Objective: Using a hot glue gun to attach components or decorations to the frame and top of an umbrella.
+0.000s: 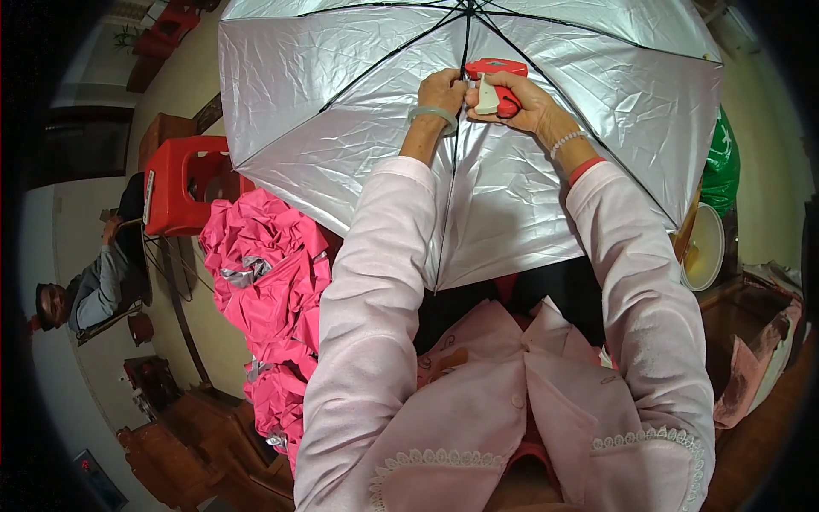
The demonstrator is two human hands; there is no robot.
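1. Here we are at the silver-coated fabric umbrella canopy (367,145), spread open above the lap, its inner side facing the person. The right hand (531,107) is wrapped firmly around a red-and-cream plastic handheld tool (486,98), right beside the thin black middle rib (452,179).

2. Over to the left hand (439,90): fingers curled in close at that rib. Whether they pinch fabric or metal, I cannot tell; the knuckles hide it.

3. Danger spot number one! Those left fingertips sit very near the tool; if it has a working edge, a slip could nip them.

4. The silver cloth is creased and looks thin. A hard tug between the two hands could tear it, or pull it off the rib.

5. Watch that slender rib: sideways pressure from the tool might bend it.

6. And the pale, smooth bangle (437,117) on the left wrist lies against the canopy, it seems; it could snag. Below left, the crumpled bright-pink fabric heap (264,264) could catch a sleeve.
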